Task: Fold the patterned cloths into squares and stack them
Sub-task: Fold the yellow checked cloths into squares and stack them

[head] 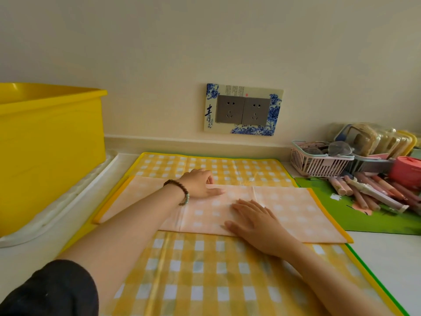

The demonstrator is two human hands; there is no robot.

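A dark sleeve (50, 290) covers the left upper arm at the lower left. A plain yellow bin (50, 144) stands at the far left on a white ribbed tray (57, 208), on a white worktop (387, 258) against a cream wall.

A yellow check cloth (205, 274) lies spread flat from the wall towards the camera. Across it lies a pale orange check cloth (296, 208), folded into a long band. The band's long axis runs left to right and both short ends have yellow edging.

The left hand (200, 183), with a bead bracelet (180, 190) at the wrist, rests on the band's far edge with the thumb stretched right. The right hand (257, 222) lies palm down, fingers straight, on the band's near middle.

On the wall a double socket (242, 110) sits in a blue-flowered surround (273, 124) with the large character "青". The smaller print is unreadable.

At the right a pink basket (319, 165) holds spectacles. Beside it, pinkish tubes (369, 190) lie on a green mat (364, 220).
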